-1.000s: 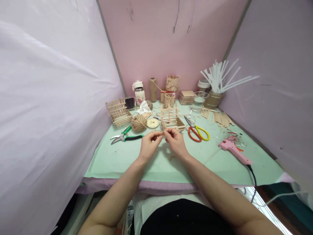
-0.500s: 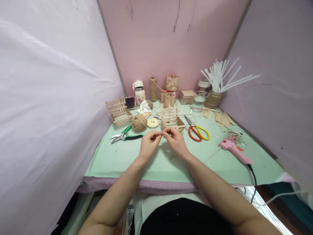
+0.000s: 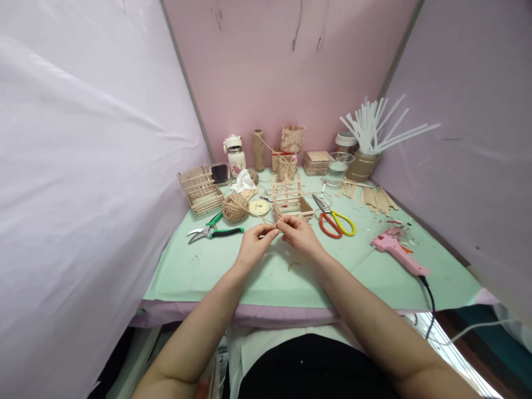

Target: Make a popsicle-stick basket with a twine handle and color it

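Observation:
My left hand (image 3: 254,247) and my right hand (image 3: 300,235) meet fingertip to fingertip over the green table mat (image 3: 199,271). Both pinch a thin strand of jute twine (image 3: 277,224) close to a small bundle of wooden sticks (image 3: 276,211) at the corner of a popsicle-stick frame (image 3: 291,197). The twine runs left toward a jute ball (image 3: 235,208). A loose curl of twine (image 3: 293,265) lies on the mat under my right wrist.
Green-handled pruners (image 3: 211,231) lie left of my hands; red-and-yellow scissors (image 3: 336,222) and a pink glue gun (image 3: 397,251) with a black cord lie right. A stick basket (image 3: 201,190), a tape roll (image 3: 260,208), jars, a cup of white sticks (image 3: 366,160) and loose wooden sticks (image 3: 374,199) stand behind.
My fingertips have shifted slightly on the twine and drawn a little closer together. Everything else on the table stays where it was.

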### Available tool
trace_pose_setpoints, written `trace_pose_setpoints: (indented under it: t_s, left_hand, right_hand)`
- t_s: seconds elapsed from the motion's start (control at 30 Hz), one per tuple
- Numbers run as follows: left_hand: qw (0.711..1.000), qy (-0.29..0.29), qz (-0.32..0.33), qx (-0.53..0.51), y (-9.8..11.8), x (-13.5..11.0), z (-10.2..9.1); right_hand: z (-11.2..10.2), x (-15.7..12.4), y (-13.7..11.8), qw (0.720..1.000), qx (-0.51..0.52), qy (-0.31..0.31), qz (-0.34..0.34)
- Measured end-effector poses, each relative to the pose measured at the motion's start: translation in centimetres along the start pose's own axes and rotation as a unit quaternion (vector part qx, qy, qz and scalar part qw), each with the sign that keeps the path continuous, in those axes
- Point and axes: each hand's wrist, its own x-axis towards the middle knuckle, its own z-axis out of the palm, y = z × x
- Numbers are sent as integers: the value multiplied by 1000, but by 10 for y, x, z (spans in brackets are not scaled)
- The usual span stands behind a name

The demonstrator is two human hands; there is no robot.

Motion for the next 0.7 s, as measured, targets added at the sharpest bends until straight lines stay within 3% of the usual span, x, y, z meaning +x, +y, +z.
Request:
trace_pose_setpoints:
  t_s: [0.2, 0.3, 0.43, 0.57, 0.7]
  left_hand:
    - [999, 5, 45, -4, 0, 0, -1]
    - [999, 11, 29, -16, 1, -1, -2]
    - [999, 31, 3, -28, 4, 0, -2]
    - [999, 37, 22, -3, 3, -1, -1]
    - [994, 46, 78, 68, 0, -2, 0]
  right_hand:
    - [2, 0, 1, 993, 87, -48, 64]
    - [2, 0, -2, 991, 93, -59, 77]
    - [1, -2, -7, 1000, -16, -9, -24]
    - [-1, -3, -5, 976, -157, 10, -150]
    - [-2, -1, 0, 964, -209, 14, -165]
